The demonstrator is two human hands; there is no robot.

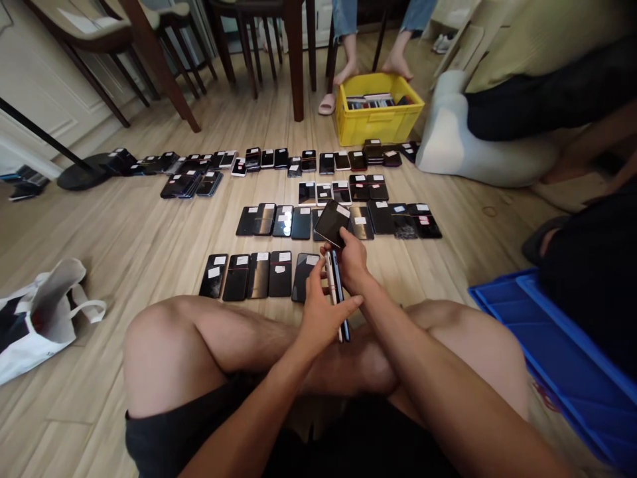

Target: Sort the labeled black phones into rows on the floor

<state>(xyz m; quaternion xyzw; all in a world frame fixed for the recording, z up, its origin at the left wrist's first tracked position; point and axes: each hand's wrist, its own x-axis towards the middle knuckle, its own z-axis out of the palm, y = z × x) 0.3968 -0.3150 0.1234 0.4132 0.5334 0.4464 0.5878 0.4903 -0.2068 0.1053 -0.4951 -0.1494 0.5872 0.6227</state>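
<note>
My left hand (322,302) is closed around a small stack of smartphones (334,289) standing on edge, one side pale and the other blue, with a red band across it. Its thumb reaches over the stack to the right. My right hand (355,260) grips a black smartphone (332,222) with a white label, tilted above a row of phones. Whether its lower fingers also touch the stack, I cannot tell. Just left of my hands lies a dark phone (302,277) on the floor, partly covered by my fingers. Beside it is a row of labelled phones (259,275).
More phones (381,218) lie in rows ahead, some stacked. A yellow crate (381,126) holding phones stands at another person's bare feet (348,70). A blue crate (542,352) is at right, a white bag (54,312) at left. Chair and table legs (297,73) stand behind.
</note>
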